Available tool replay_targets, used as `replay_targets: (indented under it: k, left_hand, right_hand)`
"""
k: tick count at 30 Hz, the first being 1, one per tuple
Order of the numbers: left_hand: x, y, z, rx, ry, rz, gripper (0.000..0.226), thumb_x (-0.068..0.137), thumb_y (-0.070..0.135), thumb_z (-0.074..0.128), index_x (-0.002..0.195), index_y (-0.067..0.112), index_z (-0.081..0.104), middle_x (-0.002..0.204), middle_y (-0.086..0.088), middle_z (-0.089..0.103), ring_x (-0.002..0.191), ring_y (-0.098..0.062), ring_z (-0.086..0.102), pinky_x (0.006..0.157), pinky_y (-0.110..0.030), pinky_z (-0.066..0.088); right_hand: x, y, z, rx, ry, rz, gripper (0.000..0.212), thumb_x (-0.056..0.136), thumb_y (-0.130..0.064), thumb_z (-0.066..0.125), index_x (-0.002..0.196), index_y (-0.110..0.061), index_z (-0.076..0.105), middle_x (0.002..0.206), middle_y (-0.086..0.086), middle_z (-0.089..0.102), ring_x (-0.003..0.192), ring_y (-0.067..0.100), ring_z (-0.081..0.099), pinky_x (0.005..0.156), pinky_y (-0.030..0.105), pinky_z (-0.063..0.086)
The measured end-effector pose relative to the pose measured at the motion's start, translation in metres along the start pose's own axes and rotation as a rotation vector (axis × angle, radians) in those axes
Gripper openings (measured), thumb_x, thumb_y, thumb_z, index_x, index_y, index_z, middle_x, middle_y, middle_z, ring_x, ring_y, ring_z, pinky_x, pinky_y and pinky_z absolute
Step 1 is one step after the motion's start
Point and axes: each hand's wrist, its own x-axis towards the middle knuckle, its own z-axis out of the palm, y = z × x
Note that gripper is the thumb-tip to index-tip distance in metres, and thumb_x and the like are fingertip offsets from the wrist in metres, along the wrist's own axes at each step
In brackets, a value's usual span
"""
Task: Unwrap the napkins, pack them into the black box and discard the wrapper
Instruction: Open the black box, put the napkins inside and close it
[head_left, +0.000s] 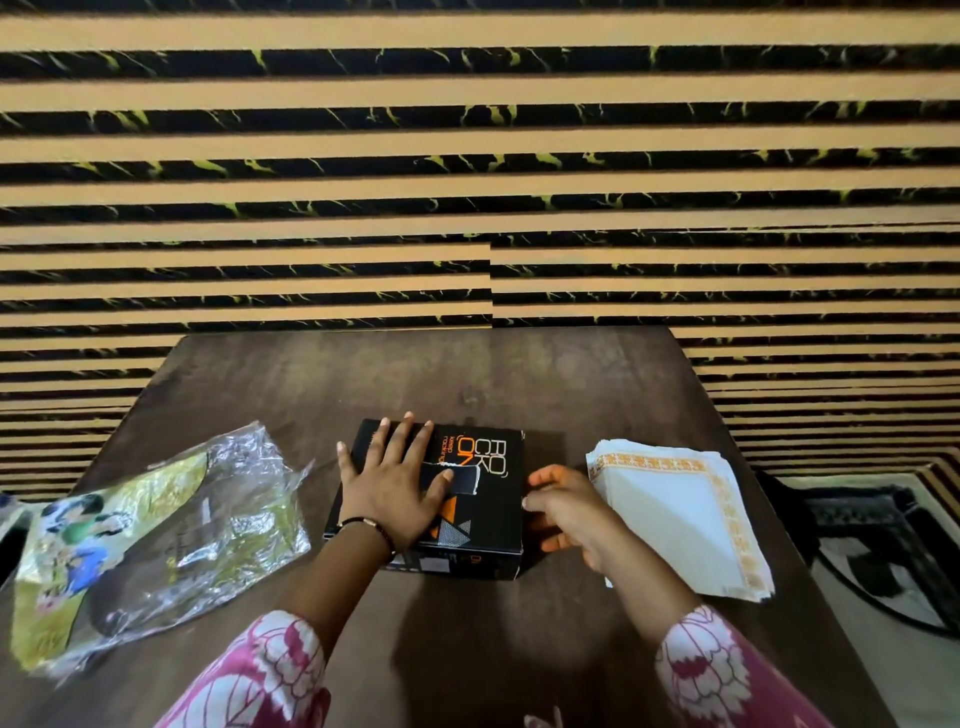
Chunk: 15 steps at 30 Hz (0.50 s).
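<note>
Fingers of the left hand (390, 480) are spread flat on the lid of the black box (470, 499), palm down, pinning it; nothing is pinched. Right hand (563, 506) fingers are curled loosely at the box's right edge, touching or just off it, can't tell which, and hold nothing. Napkins (685, 525) lie unwrapped in a stack on the surface (467, 374), just right of the right hand, long axis running near-to-far with a slight tilt. So the right hand is the nearer one for the stack, and the box sits between both hands, lid closed. Wrapper (156, 535) lies empty and crumpled well left of the box, closer to the left hand. Likely next: right fingers lift the lid at that edge while the left steadies the box.
</note>
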Motion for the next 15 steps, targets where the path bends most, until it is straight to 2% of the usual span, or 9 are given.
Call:
replay_targets:
  k: [5,8,12,15]
  left_hand:
    - [-0.0003,-0.0004,0.0005,-0.008,0.021,-0.008,0.082,0.069,0.068,0.002,0.145,0.038,0.007,0.159,0.01,0.006,0.147,-0.017,-0.004,0.113,-0.061,-0.005]
    - [-0.0002,0.0,0.0006,-0.003,0.021,-0.01,0.082,0.069,0.069,0.002,0.145,0.039,0.007,0.158,0.011,0.006,0.147,-0.016,-0.003,0.114,-0.061,-0.004]
    - [-0.0004,-0.0019,0.0012,-0.017,0.017,-0.004,0.081,0.07,0.07,0.003,0.145,0.039,0.008,0.159,0.011,0.006,0.147,-0.016,-0.003,0.114,-0.06,-0.004]
    - [-0.0006,-0.003,0.0011,-0.029,0.023,-0.001,0.081,0.07,0.07,0.004,0.145,0.039,0.009,0.158,0.011,0.007,0.147,-0.015,-0.002,0.115,-0.059,-0.004]
  right_hand:
    - [0.0042,-0.0092,0.0002,-0.111,0.026,0.009,0.022,0.073,-0.012,0.061,0.091,-0.018,0.05,0.078,0.003,0.057,0.065,0.019,0.052,0.051,0.028,0.044]
    - [0.0049,-0.0118,0.0011,-0.18,0.08,-0.021,0.031,0.072,-0.011,0.06,0.101,-0.016,0.049,0.083,0.002,0.055,0.073,0.019,0.055,0.052,0.03,0.049]
    - [0.0021,-0.0097,0.0047,-0.318,0.154,-0.088,0.052,0.069,-0.013,0.061,0.114,-0.022,0.038,0.095,-0.002,0.051,0.085,0.021,0.059,0.066,0.037,0.056]
    - [0.0005,-0.0082,0.0071,-0.444,0.238,-0.224,0.066,0.065,-0.016,0.062,0.12,-0.034,0.029,0.118,0.002,0.05,0.103,0.027,0.056,0.082,0.04,0.053]
